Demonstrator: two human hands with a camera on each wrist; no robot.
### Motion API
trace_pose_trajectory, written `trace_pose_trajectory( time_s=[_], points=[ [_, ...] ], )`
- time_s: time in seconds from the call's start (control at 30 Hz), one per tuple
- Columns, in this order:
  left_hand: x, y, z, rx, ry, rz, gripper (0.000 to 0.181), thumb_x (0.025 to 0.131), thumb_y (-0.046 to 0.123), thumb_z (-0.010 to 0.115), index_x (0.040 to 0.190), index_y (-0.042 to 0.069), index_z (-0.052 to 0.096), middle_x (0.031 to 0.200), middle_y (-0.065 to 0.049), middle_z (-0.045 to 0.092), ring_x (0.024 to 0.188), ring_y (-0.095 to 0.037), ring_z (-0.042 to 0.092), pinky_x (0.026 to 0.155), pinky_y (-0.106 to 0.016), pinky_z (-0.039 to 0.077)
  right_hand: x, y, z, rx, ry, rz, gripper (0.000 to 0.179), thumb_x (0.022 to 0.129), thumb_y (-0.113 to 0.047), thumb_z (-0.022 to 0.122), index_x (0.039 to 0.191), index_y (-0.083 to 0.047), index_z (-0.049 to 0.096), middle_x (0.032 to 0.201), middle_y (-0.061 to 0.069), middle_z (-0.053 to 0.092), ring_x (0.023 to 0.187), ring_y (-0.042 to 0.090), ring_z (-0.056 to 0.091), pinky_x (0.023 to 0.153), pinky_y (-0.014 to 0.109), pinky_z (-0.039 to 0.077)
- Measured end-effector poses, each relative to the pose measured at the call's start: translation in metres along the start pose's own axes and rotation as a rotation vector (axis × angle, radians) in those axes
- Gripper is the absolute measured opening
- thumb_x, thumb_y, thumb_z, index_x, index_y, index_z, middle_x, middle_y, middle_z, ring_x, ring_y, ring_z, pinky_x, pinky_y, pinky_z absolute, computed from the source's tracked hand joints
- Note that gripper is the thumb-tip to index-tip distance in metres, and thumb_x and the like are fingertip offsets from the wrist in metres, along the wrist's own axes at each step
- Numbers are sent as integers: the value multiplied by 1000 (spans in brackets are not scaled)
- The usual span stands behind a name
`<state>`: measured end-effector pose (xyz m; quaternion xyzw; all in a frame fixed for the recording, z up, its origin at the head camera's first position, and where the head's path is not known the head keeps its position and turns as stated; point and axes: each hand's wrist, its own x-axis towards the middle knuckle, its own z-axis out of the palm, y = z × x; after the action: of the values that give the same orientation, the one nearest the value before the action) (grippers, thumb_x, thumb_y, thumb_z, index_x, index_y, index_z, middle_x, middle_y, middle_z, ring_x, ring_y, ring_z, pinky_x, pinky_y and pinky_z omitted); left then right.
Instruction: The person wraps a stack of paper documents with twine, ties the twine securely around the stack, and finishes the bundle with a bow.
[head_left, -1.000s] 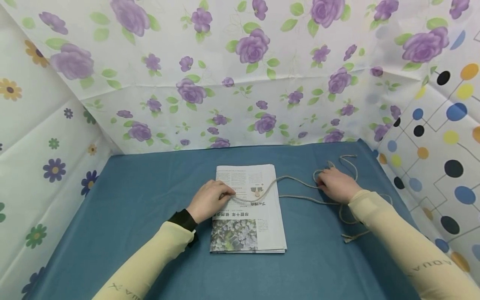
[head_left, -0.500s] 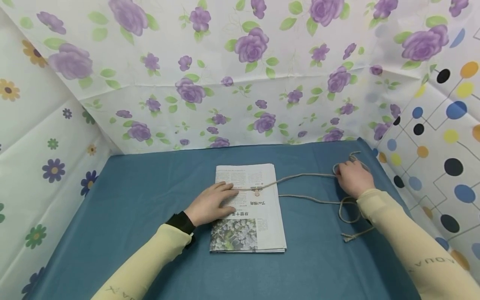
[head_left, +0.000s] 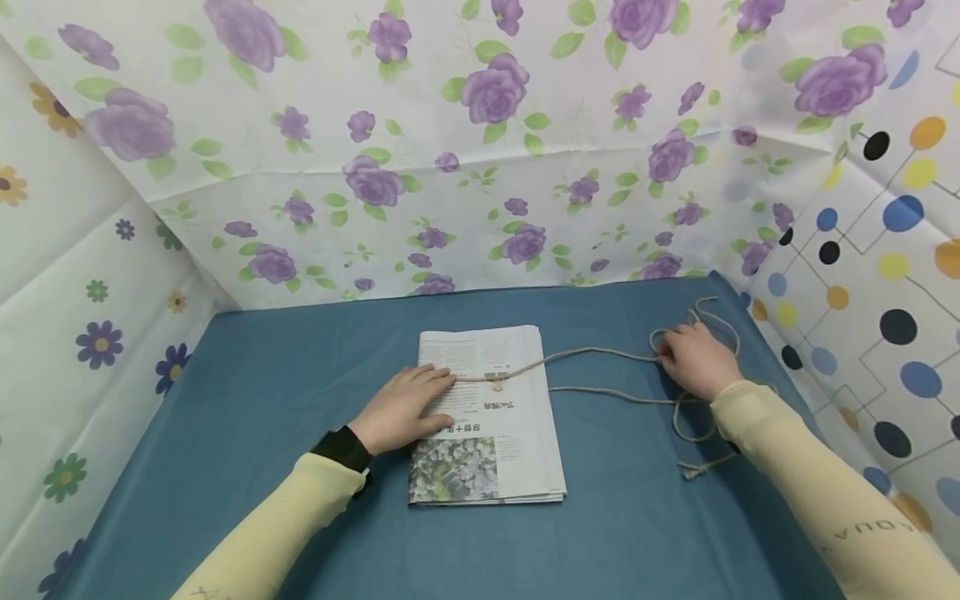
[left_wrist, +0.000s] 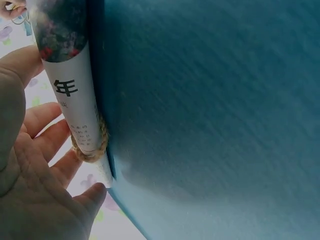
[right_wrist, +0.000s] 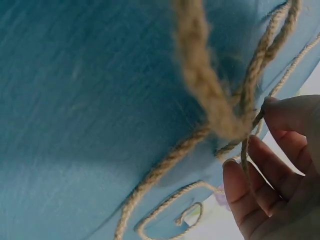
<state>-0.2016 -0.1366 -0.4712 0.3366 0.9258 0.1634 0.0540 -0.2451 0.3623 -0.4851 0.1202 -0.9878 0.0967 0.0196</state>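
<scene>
A folded newspaper lies on the table, with a twine rope running across its upper half. In the left wrist view the rope bends round the newspaper's left edge. My left hand rests on the left part of the newspaper with fingers spread, their tips at the rope. Off to the right, my right hand holds the rope near its loose loops. Its thumb and fingertips close in on the strands in the right wrist view, where a blurred length of rope hangs close to the camera.
A second strand of the rope comes out from under the newspaper's right edge and ends in a frayed knot. Blue cloth covers the table. Flowered sheets stand behind and left, a dotted sheet right.
My left hand has gone from pinching the rope to lying flat on the newspaper. My right hand moved right, drawing the upper strand straighter, then came slightly back. The head view has shifted a little.
</scene>
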Motion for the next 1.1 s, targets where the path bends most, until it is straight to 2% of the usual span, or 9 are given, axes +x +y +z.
trace_pose_trajectory(
  time_s=[0.13, 0.23, 0.33, 0.47, 0.57, 0.63, 0.83, 0.93, 1.1],
  points=[
    [1, 2, 1, -37, -9, -3, 66, 100, 36, 69, 155, 7, 45, 159, -17, 41, 149, -40, 30, 120, -59, 19, -1, 1, -3, 73, 2, -2, 10, 99, -17, 68, 101, -8, 73, 108, 16, 64, 103, 39, 53, 83, 56, 46],
    [3, 4, 3, -59, -10, -1, 66, 101, 35, 68, 156, 9, 44, 160, -17, 39, 150, -40, 28, 120, -60, 16, -6, 0, -17, 145, 35, -6, 14, 101, -18, 66, 105, -7, 74, 114, 18, 65, 112, 43, 52, 88, 61, 43],
    [5, 9, 1, -74, -1, 5, 65, 101, 32, 68, 156, 8, 43, 160, -18, 38, 150, -40, 27, 121, -60, 16, -12, -4, -38, 197, 70, -6, 16, 103, -20, 65, 108, -8, 74, 111, 15, 67, 106, 39, 58, 84, 59, 46],
    [8, 20, -2, -73, 15, 27, 60, 103, 30, 65, 156, 9, 43, 160, -17, 38, 151, -39, 27, 122, -55, 17, -24, -4, -61, 245, 59, 13, 24, 105, -32, 62, 112, -12, 74, 108, 10, 70, 91, 26, 64, 74, 50, 51],
    [12, 31, -4, -54, 29, 79, 55, 105, 29, 63, 154, 11, 47, 159, -16, 41, 150, -36, 31, 122, -51, 21, -38, 1, -71, 239, 16, 19, 27, 105, -36, 60, 113, -13, 73, 107, 7, 71, 86, 21, 66, 70, 46, 52],
    [14, 40, -4, -28, 38, 136, 51, 105, 28, 62, 152, 12, 50, 156, -14, 46, 147, -34, 36, 121, -48, 25, -47, 7, -74, 210, -13, 18, 23, 105, -31, 63, 112, -12, 74, 103, 5, 72, 84, 19, 66, 69, 45, 53],
    [19, 67, 1, 16, 25, 311, 44, 104, 24, 63, 146, 12, 57, 148, -11, 55, 140, -28, 47, 117, -43, 32, -76, 17, -68, 118, -160, -47, 10, 96, -8, 66, 100, -12, 74, 90, -5, 67, 75, 10, 58, 65, 38, 50],
    [25, 80, 8, 53, 2, 359, 43, 104, 24, 63, 146, 14, 58, 148, -9, 55, 139, -25, 48, 117, -39, 33, -90, 15, -57, 120, -220, -103, 18, 88, 1, 67, 91, -17, 70, 84, -9, 61, 71, 8, 52, 62, 34, 45],
    [33, 92, 19, 119, -25, 400, 41, 105, 27, 61, 145, 17, 59, 146, -5, 57, 137, -20, 50, 117, -36, 33, -110, 11, -39, 22, -233, -134, 30, 72, 7, 71, 86, -19, 67, 86, -7, 56, 76, 14, 49, 65, 38, 44]
  ],
)
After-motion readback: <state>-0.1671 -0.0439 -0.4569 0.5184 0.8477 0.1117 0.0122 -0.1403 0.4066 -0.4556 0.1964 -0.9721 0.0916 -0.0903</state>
